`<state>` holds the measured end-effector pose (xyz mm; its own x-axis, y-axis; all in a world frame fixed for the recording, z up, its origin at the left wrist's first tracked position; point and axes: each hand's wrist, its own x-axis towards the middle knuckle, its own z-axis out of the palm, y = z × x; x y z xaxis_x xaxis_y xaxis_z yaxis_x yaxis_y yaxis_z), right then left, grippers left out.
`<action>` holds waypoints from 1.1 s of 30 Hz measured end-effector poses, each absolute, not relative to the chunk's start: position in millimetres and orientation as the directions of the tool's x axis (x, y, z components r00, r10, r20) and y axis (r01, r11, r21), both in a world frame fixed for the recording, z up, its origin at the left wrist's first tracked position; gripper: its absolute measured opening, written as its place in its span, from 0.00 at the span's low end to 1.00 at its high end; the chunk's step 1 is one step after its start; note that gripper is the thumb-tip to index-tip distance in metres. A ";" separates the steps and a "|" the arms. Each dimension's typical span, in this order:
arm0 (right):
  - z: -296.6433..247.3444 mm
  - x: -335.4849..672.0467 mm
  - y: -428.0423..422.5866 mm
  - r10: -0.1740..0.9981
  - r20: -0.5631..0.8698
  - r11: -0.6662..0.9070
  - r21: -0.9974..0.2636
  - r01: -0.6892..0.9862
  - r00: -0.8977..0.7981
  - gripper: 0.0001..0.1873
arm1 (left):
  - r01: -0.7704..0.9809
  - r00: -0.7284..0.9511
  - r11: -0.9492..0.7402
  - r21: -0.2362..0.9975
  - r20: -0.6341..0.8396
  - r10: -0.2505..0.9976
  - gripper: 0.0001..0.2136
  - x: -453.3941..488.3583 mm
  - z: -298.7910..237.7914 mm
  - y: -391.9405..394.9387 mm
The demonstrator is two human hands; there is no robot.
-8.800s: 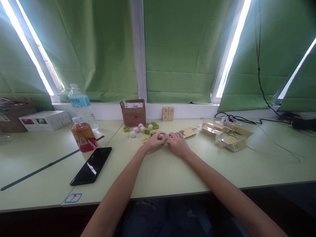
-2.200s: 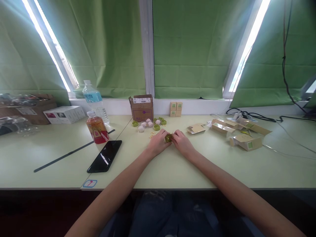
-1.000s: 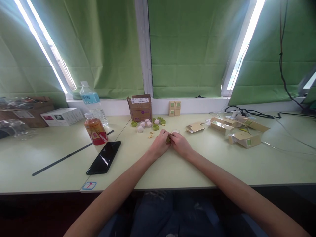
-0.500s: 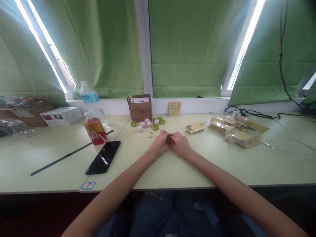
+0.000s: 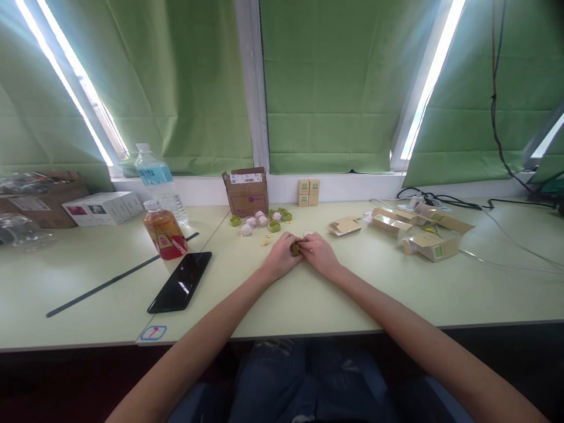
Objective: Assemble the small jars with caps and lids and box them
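Inward from the worktop's (image 5: 282,308) near edge, my left hand (image 5: 282,256) clasps the green piece (image 5: 295,249) beside my right hand (image 5: 321,254), whose grip I can't tell.

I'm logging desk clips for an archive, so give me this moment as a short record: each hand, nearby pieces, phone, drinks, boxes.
left hand: holds a small green piece, partly hidden
right hand: fingertips meeting at that piece; its grip is unclear
beyond the hands: pale round pieces and green pieces, grouped before a brown carton
phone: black, flat, left of the hands
drinks: amber-red bottle nearer, blue-labelled clear bottle behind
right side: opened cardboard boxes
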<state>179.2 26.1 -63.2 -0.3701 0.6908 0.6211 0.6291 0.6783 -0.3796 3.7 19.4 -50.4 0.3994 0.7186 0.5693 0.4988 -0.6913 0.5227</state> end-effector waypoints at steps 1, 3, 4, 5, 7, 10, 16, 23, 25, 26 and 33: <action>-62.2 179.8 25.4 0.687 0.613 0.683 -0.361 0.634 -0.391 0.12 | 0.504 0.388 -0.679 0.533 0.563 0.730 0.13 3.2 -50.4 20.6; -59.7 181.4 24.5 0.675 0.596 0.702 -0.334 0.629 -0.436 0.13 | 0.509 0.368 -0.654 0.559 0.546 0.753 0.14 2.5 -50.6 23.0; -58.5 182.4 24.3 0.671 0.588 0.710 -0.331 0.622 -0.452 0.13 | 0.506 0.361 -0.642 0.576 0.535 0.764 0.14 2.2 -50.8 24.2; -57.3 183.3 24.3 0.671 0.583 0.713 -0.337 0.615 -0.458 0.13 | 0.500 0.355 -0.630 0.594 0.523 0.775 0.15 2.0 -51.0 25.3; -55.1 184.6 24.7 0.685 0.577 0.702 -0.358 0.616 -0.445 0.11 | 0.490 0.347 -0.610 0.623 0.502 0.792 0.15 1.8 -51.5 26.7; -52.3 183.8 25.4 0.718 0.564 0.663 -0.378 0.646 -0.408 0.08 | 0.480 0.350 -0.612 0.628 0.503 0.790 0.14 1.9 -51.9 27.1; -49.3 176.0 22.2 0.762 0.544 0.601 -0.390 0.697 -0.352 0.11 | 0.498 0.385 -0.654 0.569 0.530 0.755 0.12 3.4 -48.8 22.1; -45.6 173.8 19.1 0.797 0.566 0.570 -0.588 0.574 -0.211 0.09 | 0.490 0.385 -0.671 0.556 0.552 0.739 0.08 7.9 -46.9 19.9; -46.2 173.8 20.2 0.812 0.555 0.556 -0.646 0.524 -0.178 0.09 | 0.494 0.386 -0.670 0.553 0.552 0.740 0.08 8.2 -47.9 20.9; -46.8 173.8 21.1 0.823 0.546 0.545 -0.676 0.497 -0.160 0.08 | 0.493 0.385 -0.671 0.554 0.553 0.739 0.08 8.3 -48.3 21.2; -49.2 173.3 25.3 0.913 0.397 0.405 -0.852 0.333 -0.094 0.05 | 0.488 0.405 -0.686 0.540 0.555 0.726 0.08 9.1 -46.6 20.6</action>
<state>173.3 25.3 -49.2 -0.0937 0.9129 0.3973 0.3330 0.4048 -0.8516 9.1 20.6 -46.6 0.4052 0.7262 0.5554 0.4884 -0.6855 0.5399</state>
